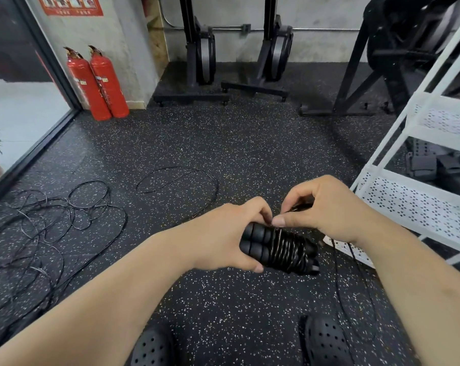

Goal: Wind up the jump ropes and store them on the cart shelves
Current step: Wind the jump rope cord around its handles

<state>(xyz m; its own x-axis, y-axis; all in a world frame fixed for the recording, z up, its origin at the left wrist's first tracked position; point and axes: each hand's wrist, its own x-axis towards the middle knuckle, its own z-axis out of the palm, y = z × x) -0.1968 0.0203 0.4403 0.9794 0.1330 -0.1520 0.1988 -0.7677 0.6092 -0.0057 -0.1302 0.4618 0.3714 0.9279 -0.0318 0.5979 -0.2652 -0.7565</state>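
Two black jump-rope handles (258, 243) lie side by side in our left hand (218, 236), just left of the white cart (398, 133) and above the speckled floor (223, 143). The fingers of that hand curl around the handles' foam ends. Black cord (284, 250) is coiled in tight turns around the middle of both handles. Our right hand (329, 207) pinches the cord at the top of the coil, thumb and forefinger closed on it, just in front of the cart's lowest shelf (413, 207). A loose strand (334, 270) trails down beside the cart's near corner. Farther left of the cart, one rope (178, 178) lies in an open loop on the floor. A tangle of more ropes (52, 220) lies farther left still. Two red fire extinguishers (99, 85) stand well apart from the cart, against the far wall.
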